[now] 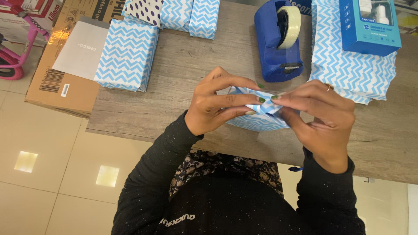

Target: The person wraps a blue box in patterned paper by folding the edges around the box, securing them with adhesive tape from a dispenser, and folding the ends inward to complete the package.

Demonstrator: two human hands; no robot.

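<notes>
Blue-and-white zigzag paper is wrapped around a small box that sits at the near edge of the wooden table, right in front of the person. Both hands are on it. The left hand curls over the left end, and its fingers pinch a folded flap of the paper. The right hand comes in from the other side, and its fingertips pinch the same flap, so the two hands almost meet in the middle. The nails are painted green. A thin ring sits on one right finger. The box under the paper is mostly hidden, so its colour is hard to tell.

Behind the hands stands a big blue tape holder with a roll of clear tape on top. To the right lies a stack of the same zigzag paper, and a blue boxed gadget rests on it. To the left sits a wrapped zigzag parcel. More wrapped parcels line the far edge, one of them with purple dots. A brown cardboard box stands on the floor beside the table.
</notes>
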